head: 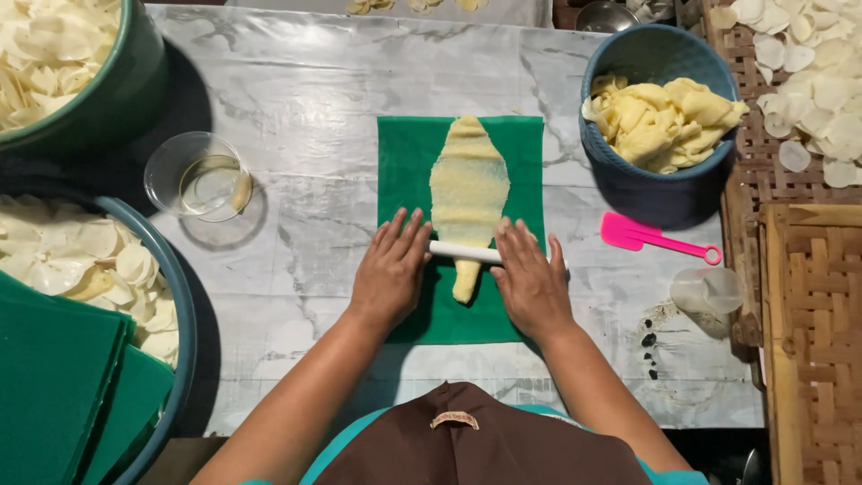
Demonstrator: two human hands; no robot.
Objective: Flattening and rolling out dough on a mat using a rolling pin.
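Brown apron cloth [467, 449] is showing at the near edge of the grey marbled tabletop [305, 99], and just beyond it the left hand [389, 269] and right hand [530, 278] are lying flat with fingers spread, pressing a thin white rolling pin [462, 252]. That pin is crossing a long yellow dough strip [469, 184] on a green square mat [409, 162] at the table's middle. A blue round bowl of folded dough [660, 121] and a pink plastic scraper [642, 236] are sitting toward the right edge, a clear glass bowl [197, 177] toward the left.
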